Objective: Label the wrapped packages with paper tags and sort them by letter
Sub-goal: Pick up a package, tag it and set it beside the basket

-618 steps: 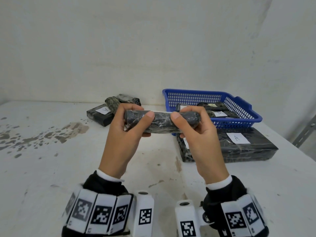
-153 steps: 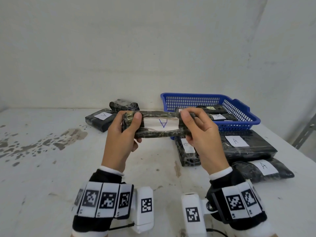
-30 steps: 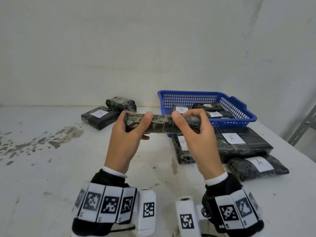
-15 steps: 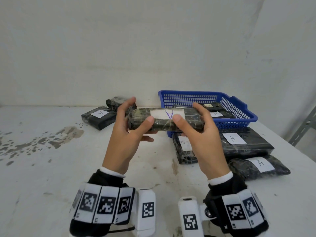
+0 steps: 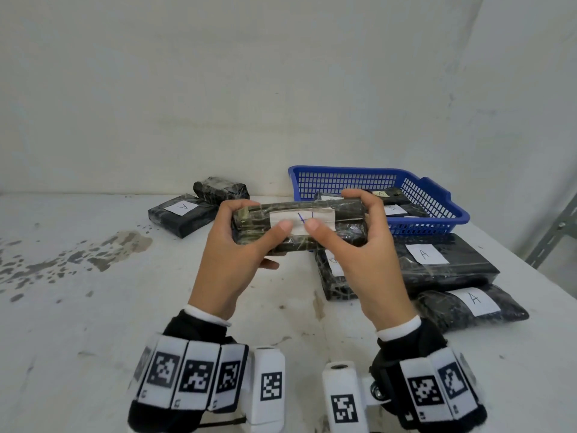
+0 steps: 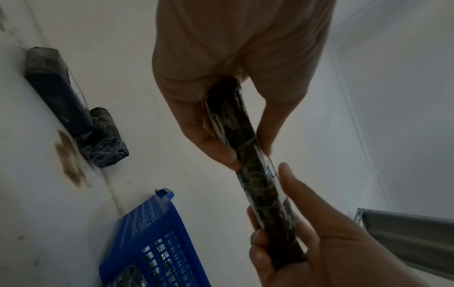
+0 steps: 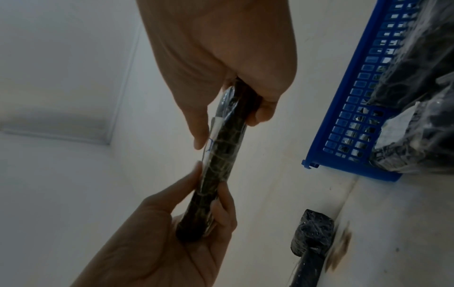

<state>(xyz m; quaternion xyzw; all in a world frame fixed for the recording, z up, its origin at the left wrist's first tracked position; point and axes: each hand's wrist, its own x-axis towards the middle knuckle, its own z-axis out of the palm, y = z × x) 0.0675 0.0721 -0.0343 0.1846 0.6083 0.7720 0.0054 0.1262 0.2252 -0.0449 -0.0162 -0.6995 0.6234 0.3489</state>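
Above the stained white table (image 5: 93, 323), the left hand (image 5: 231, 260) and right hand (image 5: 365, 254) both grip a long dark plastic-wrapped package (image 5: 299, 226), thumbs pressing its white paper tag (image 5: 301, 218).

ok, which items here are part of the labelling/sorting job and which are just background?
Job:
- held package with paper tag, gripped by left hand and right hand
- A-tagged packages
- blue basket

Background:
- table stains
- metal shelf frame

A stained white table (image 5: 93, 323) carries a blue plastic mesh basket (image 5: 437, 210) at two o'clock, black film-wrapped tagged packages (image 5: 452, 267) before it, and two more dark wrapped packages (image 5: 184, 214) at eleven o'clock.
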